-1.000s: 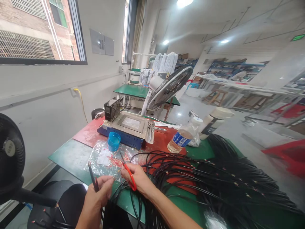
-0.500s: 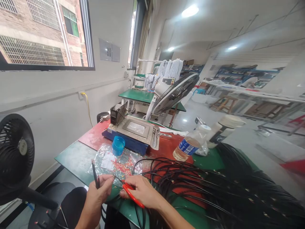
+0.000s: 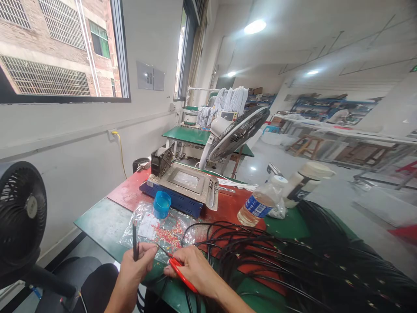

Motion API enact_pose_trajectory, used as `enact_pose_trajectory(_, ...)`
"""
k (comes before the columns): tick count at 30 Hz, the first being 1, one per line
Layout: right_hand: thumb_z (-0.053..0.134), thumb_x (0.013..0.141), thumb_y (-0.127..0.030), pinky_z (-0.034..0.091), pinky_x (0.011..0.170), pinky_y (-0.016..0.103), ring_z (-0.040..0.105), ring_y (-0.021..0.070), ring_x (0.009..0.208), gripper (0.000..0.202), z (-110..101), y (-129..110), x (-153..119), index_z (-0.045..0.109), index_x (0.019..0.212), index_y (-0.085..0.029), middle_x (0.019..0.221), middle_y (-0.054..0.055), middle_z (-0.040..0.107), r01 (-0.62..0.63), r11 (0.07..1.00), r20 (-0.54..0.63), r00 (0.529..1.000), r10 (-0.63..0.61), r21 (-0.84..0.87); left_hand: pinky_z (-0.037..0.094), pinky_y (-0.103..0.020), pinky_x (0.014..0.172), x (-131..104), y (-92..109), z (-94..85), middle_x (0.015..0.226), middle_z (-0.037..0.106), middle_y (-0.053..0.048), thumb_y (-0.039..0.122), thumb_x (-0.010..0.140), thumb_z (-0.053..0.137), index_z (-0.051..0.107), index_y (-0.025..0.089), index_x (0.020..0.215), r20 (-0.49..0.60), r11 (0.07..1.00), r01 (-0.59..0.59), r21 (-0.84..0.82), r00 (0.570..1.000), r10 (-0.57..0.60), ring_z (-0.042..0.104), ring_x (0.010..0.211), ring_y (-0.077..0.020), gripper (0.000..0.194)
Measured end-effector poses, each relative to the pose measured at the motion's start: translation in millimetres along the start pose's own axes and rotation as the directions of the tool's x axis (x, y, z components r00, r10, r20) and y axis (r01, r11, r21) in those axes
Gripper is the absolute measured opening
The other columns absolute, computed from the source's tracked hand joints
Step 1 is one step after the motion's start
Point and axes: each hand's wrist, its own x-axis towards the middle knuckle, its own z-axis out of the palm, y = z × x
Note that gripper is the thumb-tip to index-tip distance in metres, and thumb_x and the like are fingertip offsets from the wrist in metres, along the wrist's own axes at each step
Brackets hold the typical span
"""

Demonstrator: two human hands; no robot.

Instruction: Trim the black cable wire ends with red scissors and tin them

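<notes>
My left hand (image 3: 138, 265) is closed round black cables (image 3: 134, 237) that stand up above its fingers, its thumb and forefinger pinched near the tip of the scissors. Red-handled scissors (image 3: 182, 274) are in my right hand (image 3: 195, 266), their dark blades pointing left toward my left fingertips. Whatever lies between blades and fingertips is too small to tell. Just beyond both hands, small red and yellow bits (image 3: 167, 235) are scattered on a clear plastic bag (image 3: 130, 232).
A blue cup (image 3: 162, 204) stands before a blue heating device (image 3: 176, 198). A bottle (image 3: 256, 206) and a white jug (image 3: 301, 184) are to the right. Many black cables (image 3: 276, 248) cover the table's right side. One black fan (image 3: 24, 213) is at left.
The camera view has tilted up slightly. The cables in my left hand now stand more upright. Both hands keep their holds, with the scissors still in my right hand.
</notes>
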Motion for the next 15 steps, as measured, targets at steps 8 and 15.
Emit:
enact_pose_trajectory(8,0.052,0.075,-0.066,0.021,0.037,0.019,0.032,0.0050,0.035,0.053,-2.0,-4.6,-1.5,0.047,0.057,-0.016,0.041,-0.006,0.037,-0.005,0.807,0.026,1.000,-0.013,0.591,0.012,-0.022,0.045,-14.1,-0.8,-0.9,0.043,0.041,0.007,0.050,0.056,0.076,0.070,0.010,0.083,0.110,0.994,0.029,-0.107,0.994,-0.017,0.027,0.041,-0.0040,0.048)
enact_pose_trajectory(15,0.063,0.070,-0.059,0.024,0.032,0.016,0.034,0.0037,0.030,0.049,1.9,-13.2,-3.7,0.054,0.056,-0.013,0.036,-0.006,0.042,-0.072,0.635,0.090,0.996,0.004,0.769,0.019,-0.023,0.043,-25.8,0.2,4.7,0.043,0.044,0.005,0.050,0.059,0.075,0.073,0.011,0.083,0.247,0.999,0.051,-0.012,0.968,-0.046,0.032,0.043,-0.0067,0.046)
